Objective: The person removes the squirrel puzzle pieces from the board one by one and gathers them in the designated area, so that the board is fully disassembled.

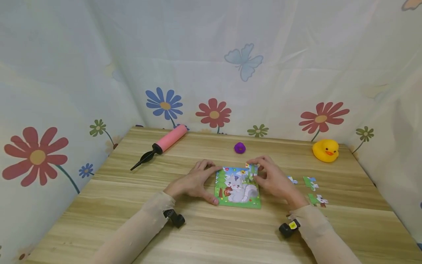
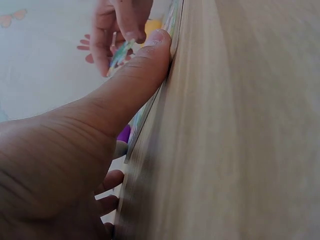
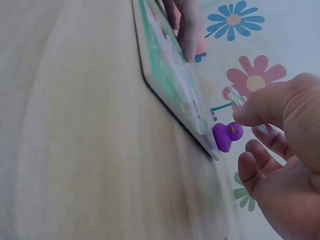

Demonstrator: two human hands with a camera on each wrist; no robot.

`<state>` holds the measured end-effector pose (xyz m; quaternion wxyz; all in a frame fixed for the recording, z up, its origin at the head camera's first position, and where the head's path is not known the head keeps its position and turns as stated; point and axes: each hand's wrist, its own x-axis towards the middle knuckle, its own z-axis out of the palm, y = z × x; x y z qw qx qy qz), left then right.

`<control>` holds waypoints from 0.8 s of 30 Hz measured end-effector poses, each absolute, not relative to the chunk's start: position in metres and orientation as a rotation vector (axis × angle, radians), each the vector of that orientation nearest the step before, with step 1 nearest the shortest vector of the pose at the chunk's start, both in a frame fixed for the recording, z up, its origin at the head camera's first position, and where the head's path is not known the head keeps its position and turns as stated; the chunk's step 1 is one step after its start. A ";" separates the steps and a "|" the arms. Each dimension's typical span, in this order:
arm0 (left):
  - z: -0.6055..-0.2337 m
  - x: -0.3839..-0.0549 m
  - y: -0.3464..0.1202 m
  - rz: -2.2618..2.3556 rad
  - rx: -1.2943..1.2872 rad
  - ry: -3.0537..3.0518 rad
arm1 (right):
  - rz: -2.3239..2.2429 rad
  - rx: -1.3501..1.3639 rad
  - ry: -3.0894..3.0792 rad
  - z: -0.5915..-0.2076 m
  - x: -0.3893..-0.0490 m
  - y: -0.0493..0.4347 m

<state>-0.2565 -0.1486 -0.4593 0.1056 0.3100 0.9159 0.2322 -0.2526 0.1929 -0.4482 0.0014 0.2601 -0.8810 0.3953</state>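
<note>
On the wooden table lies a square jigsaw puzzle (image 1: 239, 190) with a grey squirrel picture. My left hand (image 1: 197, 181) rests at its left side, thumb straight along the near left corner and index finger at the far left corner. In the left wrist view the left thumb (image 2: 135, 75) touches the board's edge. My right hand (image 1: 273, 179) pinches a jigsaw piece (image 1: 252, 169) between thumb and fingers over the puzzle's far right corner. The right wrist view shows this piece (image 3: 236, 96) tilted and raised off the board.
Several loose pieces (image 1: 310, 183) lie to the right, some partly behind the right hand and wrist. A purple toy duck (image 1: 240, 147) stands behind the puzzle. A yellow rubber duck (image 1: 325, 150) sits at the back right, a pink hand pump (image 1: 171, 138) at the back left.
</note>
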 end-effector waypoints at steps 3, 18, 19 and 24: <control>-0.458 -0.256 -0.149 0.680 0.908 2.692 | 1.270 0.787 -2.774 -0.444 -0.252 0.195; -0.456 -0.252 -0.148 0.722 0.911 2.698 | 1.307 0.732 -2.723 -0.416 -0.252 0.224; -0.456 -0.252 -0.148 0.724 0.912 2.696 | 1.316 0.716 -2.733 -0.414 -0.252 0.227; -0.455 -0.252 -0.148 0.729 0.921 2.695 | 1.303 0.680 -2.758 -0.410 -0.253 0.240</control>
